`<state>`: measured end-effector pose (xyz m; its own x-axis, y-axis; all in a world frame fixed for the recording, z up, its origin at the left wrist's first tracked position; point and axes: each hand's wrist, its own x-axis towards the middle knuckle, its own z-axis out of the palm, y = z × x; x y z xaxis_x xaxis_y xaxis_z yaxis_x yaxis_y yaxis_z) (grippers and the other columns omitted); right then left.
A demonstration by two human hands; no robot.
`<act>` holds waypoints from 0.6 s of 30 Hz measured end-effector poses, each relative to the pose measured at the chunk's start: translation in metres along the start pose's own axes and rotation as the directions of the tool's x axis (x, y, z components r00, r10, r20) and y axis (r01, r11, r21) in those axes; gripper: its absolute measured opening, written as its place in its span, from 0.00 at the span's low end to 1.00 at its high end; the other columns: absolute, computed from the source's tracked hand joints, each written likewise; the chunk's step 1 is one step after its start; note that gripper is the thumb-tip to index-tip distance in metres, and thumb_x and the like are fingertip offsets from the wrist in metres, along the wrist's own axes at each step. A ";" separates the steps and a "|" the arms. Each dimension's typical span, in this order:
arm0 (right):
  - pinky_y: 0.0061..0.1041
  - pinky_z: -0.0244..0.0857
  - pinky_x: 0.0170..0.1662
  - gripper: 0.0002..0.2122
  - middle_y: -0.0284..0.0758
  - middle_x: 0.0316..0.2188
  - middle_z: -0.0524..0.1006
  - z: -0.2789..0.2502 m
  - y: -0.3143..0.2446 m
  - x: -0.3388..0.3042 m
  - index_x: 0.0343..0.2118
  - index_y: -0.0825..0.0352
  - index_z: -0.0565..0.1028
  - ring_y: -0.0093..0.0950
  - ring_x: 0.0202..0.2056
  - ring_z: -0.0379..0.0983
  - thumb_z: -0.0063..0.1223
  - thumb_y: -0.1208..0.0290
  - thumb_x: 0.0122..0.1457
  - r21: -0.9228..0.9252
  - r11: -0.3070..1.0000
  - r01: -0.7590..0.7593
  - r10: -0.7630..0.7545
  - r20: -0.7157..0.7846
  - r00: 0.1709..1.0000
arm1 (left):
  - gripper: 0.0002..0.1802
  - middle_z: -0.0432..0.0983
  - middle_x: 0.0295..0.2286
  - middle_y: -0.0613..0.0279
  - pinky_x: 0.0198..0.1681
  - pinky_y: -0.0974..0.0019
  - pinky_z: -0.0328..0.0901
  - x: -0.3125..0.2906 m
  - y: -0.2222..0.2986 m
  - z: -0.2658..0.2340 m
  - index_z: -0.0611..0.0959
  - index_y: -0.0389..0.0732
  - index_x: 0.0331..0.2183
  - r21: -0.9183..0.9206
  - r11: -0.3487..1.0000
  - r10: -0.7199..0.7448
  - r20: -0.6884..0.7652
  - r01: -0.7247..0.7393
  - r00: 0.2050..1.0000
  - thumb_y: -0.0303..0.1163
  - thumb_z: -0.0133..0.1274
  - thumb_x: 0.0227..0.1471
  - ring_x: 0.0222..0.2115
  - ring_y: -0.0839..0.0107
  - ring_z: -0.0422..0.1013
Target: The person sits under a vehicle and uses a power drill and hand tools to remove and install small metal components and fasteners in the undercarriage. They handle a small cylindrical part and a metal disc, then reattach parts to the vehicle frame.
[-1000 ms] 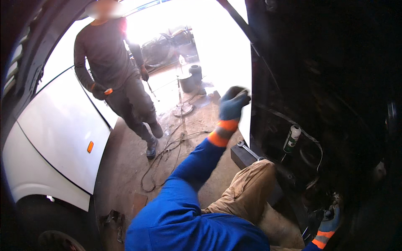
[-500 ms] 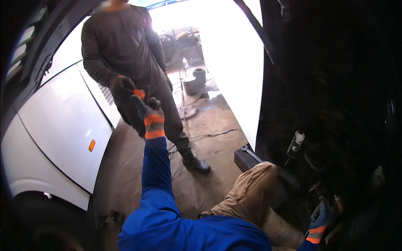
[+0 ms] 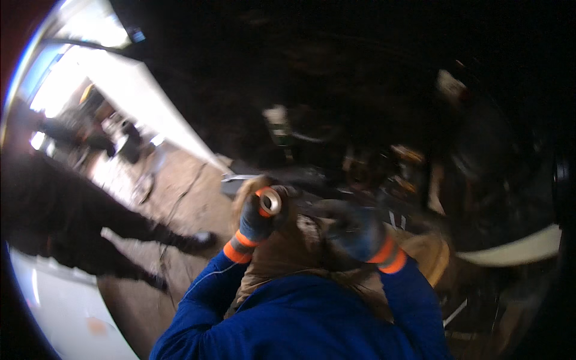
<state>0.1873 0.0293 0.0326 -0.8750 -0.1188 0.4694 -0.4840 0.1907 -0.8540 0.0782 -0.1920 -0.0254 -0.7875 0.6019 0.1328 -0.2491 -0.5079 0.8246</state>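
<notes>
My left hand [image 3: 255, 221], in a dark glove with an orange-banded cuff, is closed round a small orange ring-shaped roll [image 3: 270, 202]. The roll has a pale rim and a dark hole facing up, and its exact kind is unclear. Across from it, my right hand [image 3: 358, 231] is raised in a matching glove, its fingers pointing toward the roll without reaching it. Motion smears those fingers, so their grip cannot be read. Below both hands is my knee in brown trousers [image 3: 273, 255].
A spanner [image 3: 239, 177] lies on a dark box past my knee. Behind it stands a blurred white-and-green canister [image 3: 277, 125]. Another person in dark clothes [image 3: 66, 207] stands at the left, beside a white vehicle panel [image 3: 60, 300]. Dark machinery fills the right.
My left hand has come back from the other person's hand with the orange roll. My right hand has moved in toward it. The view has swung right.
</notes>
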 end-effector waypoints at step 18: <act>0.26 0.69 0.46 0.12 0.33 0.33 0.81 -0.082 0.054 0.006 0.32 0.63 0.82 0.24 0.39 0.76 0.70 0.72 0.42 -0.141 0.943 -0.301 0.195 -0.498 0.845 | 0.24 0.71 0.28 0.72 0.35 0.76 0.61 0.134 -0.073 0.021 0.78 0.36 0.43 0.303 0.945 -0.171 0.145 0.121 0.975 0.39 0.52 0.45 0.29 0.82 0.64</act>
<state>0.1550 0.1186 0.0081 -0.8396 0.4223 0.3416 -0.1949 0.3528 -0.9152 0.0027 -0.0611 -0.0565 -0.6429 0.7629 0.0682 -0.1597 -0.2206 0.9622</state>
